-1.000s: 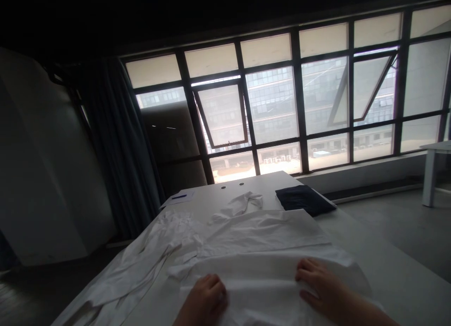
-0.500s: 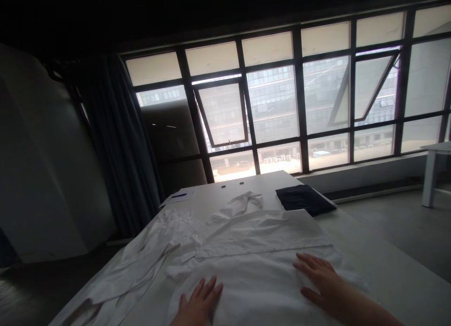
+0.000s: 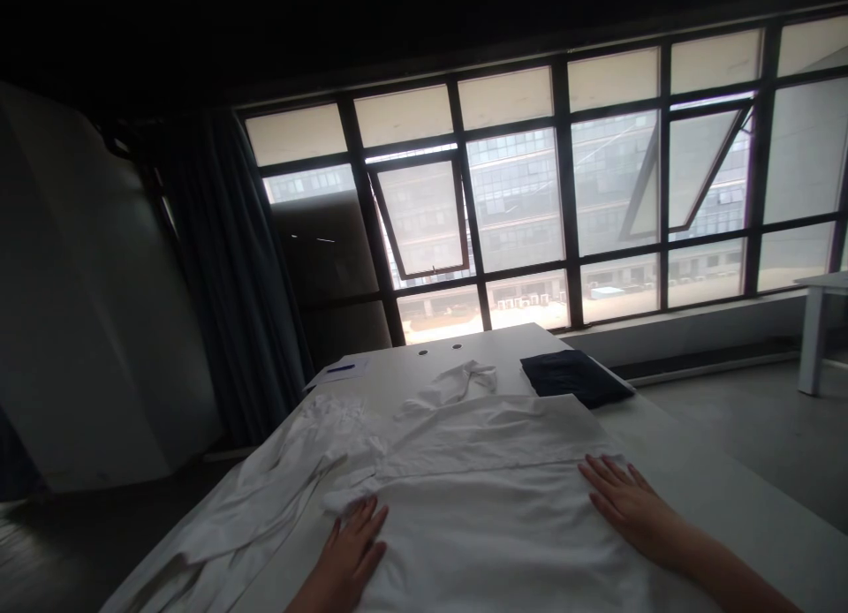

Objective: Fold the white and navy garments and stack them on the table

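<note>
Resting flat, left hand (image 3: 351, 542) and right hand (image 3: 626, 503) touch a white shirt (image 3: 490, 533).

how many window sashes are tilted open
2: one open sash left of centre, the other open sash further right.

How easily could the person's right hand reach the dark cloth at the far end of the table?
Probably yes, with a forward lean. The right hand rests on the white shirt, and only that flat shirt lies between it and the dark cloth.
</note>
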### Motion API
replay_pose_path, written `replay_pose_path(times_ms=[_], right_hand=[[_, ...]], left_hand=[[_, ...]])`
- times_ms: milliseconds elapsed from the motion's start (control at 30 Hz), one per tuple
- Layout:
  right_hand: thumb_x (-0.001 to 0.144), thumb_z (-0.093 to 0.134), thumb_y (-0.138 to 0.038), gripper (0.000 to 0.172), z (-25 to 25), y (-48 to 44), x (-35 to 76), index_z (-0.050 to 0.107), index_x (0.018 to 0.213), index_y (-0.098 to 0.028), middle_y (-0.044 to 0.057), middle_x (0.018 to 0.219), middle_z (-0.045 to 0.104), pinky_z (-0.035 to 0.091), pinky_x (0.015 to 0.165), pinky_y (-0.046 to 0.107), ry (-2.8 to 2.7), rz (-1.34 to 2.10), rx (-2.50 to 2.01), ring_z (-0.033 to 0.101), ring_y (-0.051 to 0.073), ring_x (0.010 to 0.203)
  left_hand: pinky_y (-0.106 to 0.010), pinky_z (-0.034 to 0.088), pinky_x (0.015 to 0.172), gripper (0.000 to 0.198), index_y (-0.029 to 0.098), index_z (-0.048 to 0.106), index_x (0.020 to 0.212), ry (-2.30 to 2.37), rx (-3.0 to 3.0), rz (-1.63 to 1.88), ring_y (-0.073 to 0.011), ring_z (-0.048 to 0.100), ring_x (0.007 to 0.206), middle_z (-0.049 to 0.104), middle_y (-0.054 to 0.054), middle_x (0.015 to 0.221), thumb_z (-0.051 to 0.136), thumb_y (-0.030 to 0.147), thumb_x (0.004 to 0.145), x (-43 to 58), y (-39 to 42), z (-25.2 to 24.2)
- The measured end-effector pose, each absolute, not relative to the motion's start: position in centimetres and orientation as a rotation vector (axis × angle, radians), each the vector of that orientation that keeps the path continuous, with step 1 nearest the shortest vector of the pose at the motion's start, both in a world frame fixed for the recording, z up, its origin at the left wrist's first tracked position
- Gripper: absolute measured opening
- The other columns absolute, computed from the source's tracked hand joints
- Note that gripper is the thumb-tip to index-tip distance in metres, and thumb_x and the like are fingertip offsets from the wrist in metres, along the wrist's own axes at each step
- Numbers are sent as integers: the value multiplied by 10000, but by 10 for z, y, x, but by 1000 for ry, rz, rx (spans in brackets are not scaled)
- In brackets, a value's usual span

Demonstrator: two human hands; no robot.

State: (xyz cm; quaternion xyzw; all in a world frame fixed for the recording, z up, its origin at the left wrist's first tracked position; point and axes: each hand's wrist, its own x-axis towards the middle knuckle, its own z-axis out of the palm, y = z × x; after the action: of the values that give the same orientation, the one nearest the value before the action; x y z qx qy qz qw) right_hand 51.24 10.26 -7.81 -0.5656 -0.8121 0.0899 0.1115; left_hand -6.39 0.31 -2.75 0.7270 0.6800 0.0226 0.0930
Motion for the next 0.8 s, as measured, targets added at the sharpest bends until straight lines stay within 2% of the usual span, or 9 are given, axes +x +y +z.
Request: replay_pose_path(times_ms=[167, 233, 300, 367, 400, 500, 600, 700, 800], right_hand=[[976, 404, -512, 587, -77, 110, 508, 516, 1481, -235, 110, 1602, 394, 236, 1205, 603, -2299, 157, -1673, 332, 341, 1487], [952, 435, -391, 505, -65, 104, 498, 614, 1389, -213, 126, 1553, 476, 287, 1195, 570, -2266, 121, -1636, 417, 332, 1441], [949, 420, -336, 461, -53, 92, 485, 668, 1316, -210, 127, 1493, 548, 349, 1177, 504, -2277, 153, -1539, 490, 301, 1387], [970, 430, -425, 465, -47, 75, 471, 657, 1335, -249, 113, 1486, 558, 364, 1171, 506, -2322, 248, -1469, 491, 311, 1385], [967, 450, -505, 498, -46, 67, 465, 623, 1380, -287, 99, 1518, 527, 334, 1181, 554, -2354, 305, -1460, 451, 340, 1416], [936, 465, -670, 629, -53, 50, 455, 434, 1511, -416, 35, 1628, 345, 154, 1181, 724, -2455, 426, -1454, 253, 424, 1498], [986, 362, -657, 600, -63, 53, 461, 311, 1547, -450, -5, 1652, 258, 82, 1187, 724, -2492, 425, -1409, 169, 398, 1519], [994, 315, -667, 614, -68, 68, 476, 296, 1556, -420, -1, 1651, 257, 79, 1206, 689, -2459, 357, -1469, 166, 370, 1526], [984, 291, -694, 655, -71, 82, 488, 310, 1560, -385, 13, 1652, 251, 101, 1220, 653, -2429, 317, -1576, 173, 349, 1530]], left_hand=[[-504, 372, 1128, 378, 294, 684, 1275, 2089, 2292, 322, -306, 517, 1331, 616, -88, 1405, 526, 419, 955, -49, 12, -22], [-408, 447, 1049, 293, 282, 730, 1129, 1954, 2367, 420, -263, 608, 1187, 685, -88, 1249, 503, 380, 971, -37, 10, -19], [-348, 466, 1021, 286, 291, 724, 1113, 1811, 2408, 455, -234, 632, 1132, 685, -80, 1232, 490, 394, 985, -26, 6, -18], [-383, 440, 1078, 373, 312, 687, 1237, 1757, 2390, 371, -275, 585, 1240, 630, -91, 1364, 564, 507, 943, -18, 2, -19], [-445, 392, 1134, 506, 321, 642, 1329, 1755, 2363, 285, -321, 522, 1328, 569, -103, 1455, 610, 582, 897, -15, 1, -20], [-672, 121, 1203, 853, 361, 386, 1549, 1780, 2252, 32, -420, 225, 1512, 282, -84, 1656, 591, 756, 822, -11, -2, -16], [-745, -52, 1150, 830, 418, 208, 1583, 1856, 2137, -86, -393, 16, 1545, 83, -1, 1688, 528, 705, 872, -6, -5, -7], [-756, -52, 1130, 745, 388, 165, 1592, 1990, 2010, -169, -358, -34, 1549, 22, 11, 1686, 460, 529, 923, -4, -9, 0], [-707, 73, 1161, 758, 312, 181, 1606, 2124, 1961, -208, -347, 22, 1556, 46, -38, 1693, 411, 558, 926, -13, -14, -1]])
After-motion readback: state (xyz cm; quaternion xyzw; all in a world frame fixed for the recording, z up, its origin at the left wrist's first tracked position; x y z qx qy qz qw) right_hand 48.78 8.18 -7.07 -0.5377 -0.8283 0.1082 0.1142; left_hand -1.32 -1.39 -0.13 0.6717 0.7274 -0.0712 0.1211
